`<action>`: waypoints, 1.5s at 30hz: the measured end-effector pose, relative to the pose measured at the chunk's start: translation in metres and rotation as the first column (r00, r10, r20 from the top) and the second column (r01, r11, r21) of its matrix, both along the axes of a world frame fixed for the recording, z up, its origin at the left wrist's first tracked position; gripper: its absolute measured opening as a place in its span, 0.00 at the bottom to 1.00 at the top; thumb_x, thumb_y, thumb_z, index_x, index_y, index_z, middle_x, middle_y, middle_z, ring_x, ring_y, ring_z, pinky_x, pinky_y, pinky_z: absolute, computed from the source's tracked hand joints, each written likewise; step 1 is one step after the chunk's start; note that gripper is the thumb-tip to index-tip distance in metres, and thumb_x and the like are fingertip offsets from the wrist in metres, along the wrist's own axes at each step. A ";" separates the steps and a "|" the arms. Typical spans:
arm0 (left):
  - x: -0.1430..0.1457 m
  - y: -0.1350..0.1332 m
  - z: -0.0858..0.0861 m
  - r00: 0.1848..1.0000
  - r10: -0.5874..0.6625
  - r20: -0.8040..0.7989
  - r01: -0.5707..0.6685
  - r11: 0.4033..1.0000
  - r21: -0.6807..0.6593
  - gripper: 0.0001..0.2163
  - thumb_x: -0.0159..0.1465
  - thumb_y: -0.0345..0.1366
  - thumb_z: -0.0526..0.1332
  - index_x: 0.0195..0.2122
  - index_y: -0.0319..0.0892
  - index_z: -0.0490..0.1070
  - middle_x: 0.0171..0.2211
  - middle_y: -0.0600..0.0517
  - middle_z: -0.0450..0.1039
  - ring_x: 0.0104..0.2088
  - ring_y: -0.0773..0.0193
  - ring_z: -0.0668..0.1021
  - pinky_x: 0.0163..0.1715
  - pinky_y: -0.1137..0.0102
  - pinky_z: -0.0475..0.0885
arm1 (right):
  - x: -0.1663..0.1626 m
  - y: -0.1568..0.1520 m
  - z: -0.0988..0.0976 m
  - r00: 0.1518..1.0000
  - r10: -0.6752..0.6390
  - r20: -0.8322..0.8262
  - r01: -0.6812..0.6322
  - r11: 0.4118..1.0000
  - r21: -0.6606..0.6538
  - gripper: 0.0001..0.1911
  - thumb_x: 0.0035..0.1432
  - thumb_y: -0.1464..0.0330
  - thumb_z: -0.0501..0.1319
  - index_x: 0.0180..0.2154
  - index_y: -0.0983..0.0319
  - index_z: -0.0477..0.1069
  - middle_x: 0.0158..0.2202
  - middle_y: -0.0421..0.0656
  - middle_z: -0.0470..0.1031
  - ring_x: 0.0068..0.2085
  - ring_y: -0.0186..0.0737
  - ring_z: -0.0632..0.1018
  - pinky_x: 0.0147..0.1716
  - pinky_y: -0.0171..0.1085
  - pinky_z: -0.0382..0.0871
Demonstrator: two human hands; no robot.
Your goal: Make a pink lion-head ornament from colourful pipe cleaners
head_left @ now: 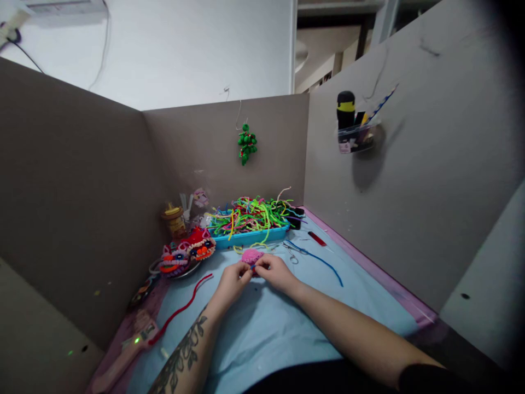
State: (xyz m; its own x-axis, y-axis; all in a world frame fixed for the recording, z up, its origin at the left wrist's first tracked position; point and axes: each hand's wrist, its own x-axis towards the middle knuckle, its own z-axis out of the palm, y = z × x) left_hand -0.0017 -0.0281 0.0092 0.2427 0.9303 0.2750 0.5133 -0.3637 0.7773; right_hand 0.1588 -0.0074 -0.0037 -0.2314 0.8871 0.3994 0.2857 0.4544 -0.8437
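My left hand (234, 280) and my right hand (279, 272) meet over the cloth, both with fingers pinched together. Between them is a small pink fuzzy piece (251, 255), seemingly made of pipe cleaner, with a bit of blue and red at its near side. My fingertips cover part of it. Just right of my right hand lie scissors (292, 254) and a long blue pipe cleaner (324, 262). A red pipe cleaner (186, 306) curves across the cloth left of my left hand.
Behind my hands, a blue tray (250, 237) overflows with colourful pipe cleaners. A plate (191, 271) of fuzzy pieces and a jar (175, 223) stand left. A pink glue gun (131, 350) with a green light lies front left. A red-handled tool (316, 238) lies right. Grey panels surround the table.
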 end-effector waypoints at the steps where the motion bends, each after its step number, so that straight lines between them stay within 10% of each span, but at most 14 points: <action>1: 0.000 0.000 -0.001 1.000 -0.003 -0.009 0.003 1.000 0.006 0.09 0.55 0.37 0.55 0.23 0.39 0.70 0.20 0.55 0.66 0.24 0.67 0.66 0.26 0.74 0.59 | 0.000 0.000 0.000 1.000 -0.008 0.013 0.008 1.000 0.019 0.07 0.46 0.74 0.58 0.21 0.62 0.72 0.23 0.40 0.72 0.29 0.36 0.71 0.30 0.33 0.62; 24: -0.001 -0.006 0.016 0.986 -0.019 0.163 0.045 0.986 -0.158 0.12 0.55 0.42 0.58 0.21 0.37 0.69 0.18 0.56 0.63 0.21 0.70 0.64 0.22 0.75 0.58 | 0.004 0.006 0.001 0.909 0.239 -0.340 -0.331 0.912 -0.241 0.10 0.45 0.64 0.63 0.28 0.65 0.75 0.24 0.41 0.75 0.26 0.35 0.74 0.31 0.35 0.67; 38: 0.000 -0.005 0.015 0.971 0.013 0.237 0.028 0.986 -0.166 0.11 0.54 0.40 0.61 0.23 0.36 0.73 0.21 0.52 0.72 0.24 0.66 0.71 0.25 0.74 0.63 | 0.000 0.004 0.000 0.945 0.136 -0.298 -0.208 0.952 -0.225 0.08 0.45 0.66 0.61 0.21 0.64 0.68 0.20 0.38 0.69 0.23 0.32 0.68 0.26 0.32 0.61; 45: -0.003 -0.003 0.015 0.967 0.044 0.252 0.018 0.971 -0.239 0.21 0.54 0.42 0.62 0.46 0.35 0.73 0.37 0.44 0.77 0.30 0.62 0.75 0.24 0.73 0.65 | 0.011 0.011 0.001 0.973 0.085 -0.216 -0.120 0.981 -0.152 0.07 0.46 0.67 0.60 0.22 0.64 0.67 0.19 0.36 0.66 0.23 0.31 0.66 0.25 0.31 0.59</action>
State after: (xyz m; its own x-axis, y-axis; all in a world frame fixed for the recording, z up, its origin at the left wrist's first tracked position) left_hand -0.0049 -0.0311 0.0237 0.1816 0.9786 0.0968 0.2915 -0.1475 0.9451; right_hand 0.1696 0.0032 -0.0023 -0.2520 0.9199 0.3004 0.0553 0.3236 -0.9446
